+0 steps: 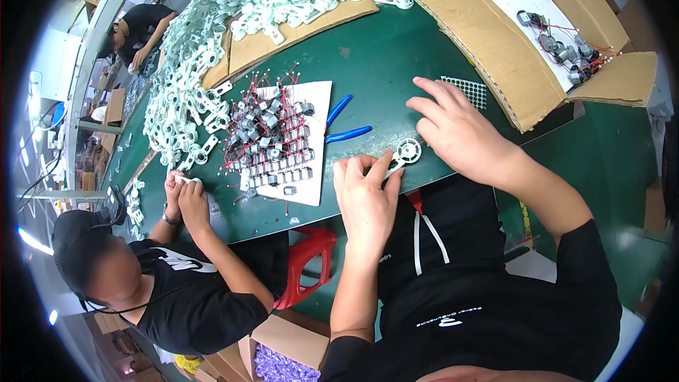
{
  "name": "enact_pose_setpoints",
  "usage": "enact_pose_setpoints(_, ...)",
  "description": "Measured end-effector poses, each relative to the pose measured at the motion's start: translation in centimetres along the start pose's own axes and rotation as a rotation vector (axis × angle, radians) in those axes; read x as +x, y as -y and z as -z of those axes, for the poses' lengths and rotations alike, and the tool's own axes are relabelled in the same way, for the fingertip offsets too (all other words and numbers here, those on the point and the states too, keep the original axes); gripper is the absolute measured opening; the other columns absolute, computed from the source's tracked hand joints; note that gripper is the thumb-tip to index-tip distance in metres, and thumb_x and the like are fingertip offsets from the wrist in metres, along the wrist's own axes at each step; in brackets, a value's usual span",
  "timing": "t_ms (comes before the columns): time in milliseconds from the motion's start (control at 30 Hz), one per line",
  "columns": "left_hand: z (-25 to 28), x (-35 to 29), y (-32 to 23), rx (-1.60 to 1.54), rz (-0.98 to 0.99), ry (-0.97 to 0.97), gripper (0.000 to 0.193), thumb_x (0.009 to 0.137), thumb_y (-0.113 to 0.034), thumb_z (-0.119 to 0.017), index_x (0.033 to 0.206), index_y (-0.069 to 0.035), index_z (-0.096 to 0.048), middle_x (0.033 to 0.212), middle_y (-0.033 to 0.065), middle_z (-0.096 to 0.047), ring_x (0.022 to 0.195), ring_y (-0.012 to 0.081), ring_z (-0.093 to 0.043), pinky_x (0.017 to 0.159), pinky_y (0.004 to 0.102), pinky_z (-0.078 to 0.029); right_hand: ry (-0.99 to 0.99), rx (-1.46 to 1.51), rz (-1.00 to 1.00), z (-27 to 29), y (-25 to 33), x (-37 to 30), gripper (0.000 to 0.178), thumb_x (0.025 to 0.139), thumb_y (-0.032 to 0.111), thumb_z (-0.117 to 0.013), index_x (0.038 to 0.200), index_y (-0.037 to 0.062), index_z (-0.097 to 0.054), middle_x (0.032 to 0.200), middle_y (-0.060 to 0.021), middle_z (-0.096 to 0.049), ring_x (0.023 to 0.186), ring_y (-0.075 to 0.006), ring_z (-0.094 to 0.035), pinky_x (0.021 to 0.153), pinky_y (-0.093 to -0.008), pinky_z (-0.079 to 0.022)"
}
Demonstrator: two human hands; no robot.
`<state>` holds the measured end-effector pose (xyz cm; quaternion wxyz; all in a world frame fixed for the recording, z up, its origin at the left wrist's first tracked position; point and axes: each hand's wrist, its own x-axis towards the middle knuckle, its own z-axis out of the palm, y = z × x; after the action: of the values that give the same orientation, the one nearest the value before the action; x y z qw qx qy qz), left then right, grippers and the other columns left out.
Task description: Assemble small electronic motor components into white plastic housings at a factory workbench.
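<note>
My left hand [364, 194] pinches a white plastic bracket with a round wheel-like end [406, 152] at the near edge of the green table [382, 64]. My right hand [460, 131] hovers just right of that part, fingers spread, holding nothing that I can see. A white sheet [315, 95] to the left carries several small grey motors with red wires [272, 138]. Blue-handled pliers [345, 124] lie between that sheet and my hands.
A big heap of white plastic brackets [233, 21] covers cardboard at the back left. An open cardboard box [537, 21] at the right holds more wired motors. A co-worker [180, 201] sits at my left, hands on a small white part. A red stool [311, 255] stands below the table.
</note>
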<state>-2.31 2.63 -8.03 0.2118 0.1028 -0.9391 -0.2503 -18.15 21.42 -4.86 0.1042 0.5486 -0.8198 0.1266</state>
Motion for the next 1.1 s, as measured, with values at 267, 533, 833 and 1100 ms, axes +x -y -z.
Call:
enact_pose_setpoints(267, 0.2, 0.7, -2.4, -0.003, -0.042, 0.034, 0.042, 0.087, -0.005, -0.093, 0.128, -0.005, -0.085, 0.118, 0.0140, -0.073, 0.112, 0.0383, -0.065, 0.101, 0.0488, -0.056, 0.006, 0.008, 0.078, -0.5, 1.9, 0.5, 0.017, 0.095, 0.012, -0.077, 0.102, -0.0033, -0.079, 0.142, -0.0223, -0.073, 0.160, -0.0456, -0.055, 0.134, -0.0620, -0.044)
enact_pose_setpoints(533, -0.4, 0.7, -0.8, -0.137, -0.134, 0.042, 0.036, 0.094, 0.000, -0.088, 0.129, 0.000, -0.078, 0.129, 0.0173, -0.079, 0.120, 0.0410, -0.071, 0.106, 0.0506, -0.058, 0.045, 0.291, -0.041, -1.2, 1.1, -0.3, 0.036, 0.081, 0.003, -0.094, 0.110, 0.0010, -0.072, 0.151, -0.0169, -0.068, 0.163, -0.0454, -0.050, 0.132, -0.0582, -0.046)
enact_pose_setpoints(833, -0.1, 0.8, -0.4, -0.106, -0.144, 0.092, 0.032, 0.099, -0.001, -0.084, 0.130, -0.001, -0.075, 0.110, 0.0182, -0.077, 0.104, 0.0419, -0.071, 0.096, 0.0524, -0.058, 0.039, 0.369, -0.102, -2.0, 0.7, -0.7, 0.033, 0.089, 0.016, -0.097, 0.109, 0.0015, -0.076, 0.147, -0.0168, -0.071, 0.157, -0.0439, -0.055, 0.128, -0.0555, -0.048)
enact_pose_setpoints(1100, 2.8, 1.1, -0.9, 0.053, -0.308, 0.115, 0.034, 0.101, -0.005, -0.084, 0.134, 0.001, -0.076, 0.105, 0.0149, -0.074, 0.098, 0.0360, -0.070, 0.089, 0.0481, -0.057, 0.060, 0.719, -0.155, -2.1, -0.5, -1.7, 0.024, 0.093, 0.020, -0.098, 0.111, 0.0090, -0.086, 0.155, -0.0117, -0.072, 0.159, -0.0408, -0.055, 0.129, -0.0528, -0.048)
